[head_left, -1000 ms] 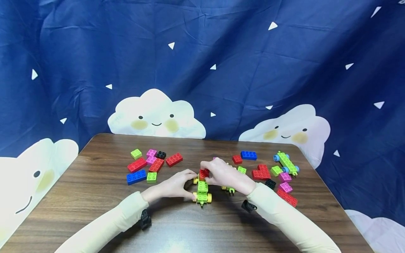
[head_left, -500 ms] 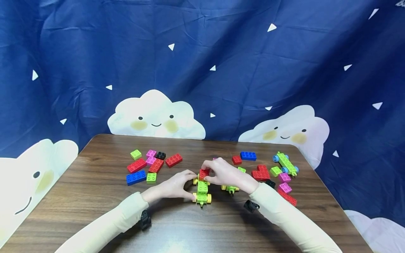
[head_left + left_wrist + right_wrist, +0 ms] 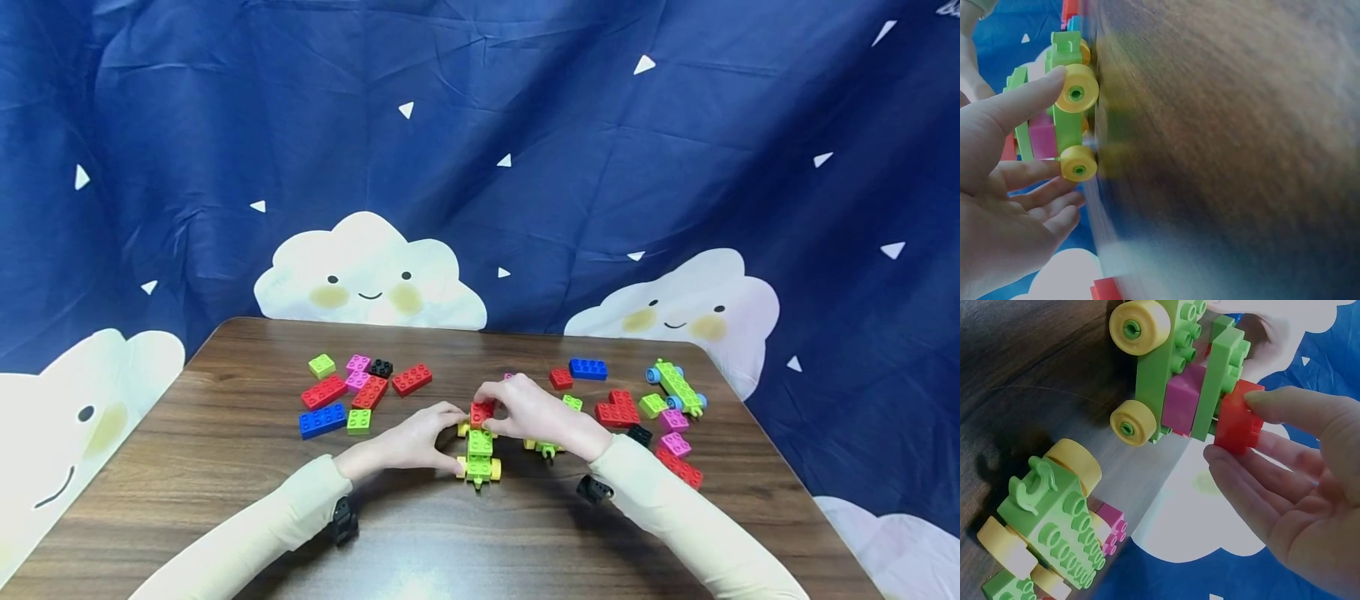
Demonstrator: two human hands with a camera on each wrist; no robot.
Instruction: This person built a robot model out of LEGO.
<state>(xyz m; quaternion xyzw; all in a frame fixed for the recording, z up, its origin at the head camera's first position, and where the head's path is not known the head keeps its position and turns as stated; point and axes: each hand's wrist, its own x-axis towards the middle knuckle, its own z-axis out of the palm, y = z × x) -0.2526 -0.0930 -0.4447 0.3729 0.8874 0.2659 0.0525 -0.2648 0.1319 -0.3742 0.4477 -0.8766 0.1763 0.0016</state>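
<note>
On the wooden table stands a green toy car (image 3: 480, 468) with yellow wheels. A pink brick (image 3: 1184, 399) sits on its base, under a green plate-like brick (image 3: 1222, 375). My left hand (image 3: 411, 437) holds the car from the left side, thumb on one yellow wheel (image 3: 1077, 89) and a finger touching the other wheel (image 3: 1079, 164). Between thumb and fingers my right hand (image 3: 536, 412) pinches a red brick (image 3: 1238, 419), which lies against the green piece's studs at the car's far end. Whether it is pressed fully down, I cannot tell.
Right beside stands a second green car base (image 3: 1066, 519) with yellow wheels. A green base with blue wheels (image 3: 677, 387) is at the far right. Loose bricks lie left, among them a blue brick (image 3: 323, 420), and right, among them a red brick (image 3: 679, 468).
My right hand and the red brick have shifted very slightly, ending a touch to the left. The left hand has stayed in place on the car.
</note>
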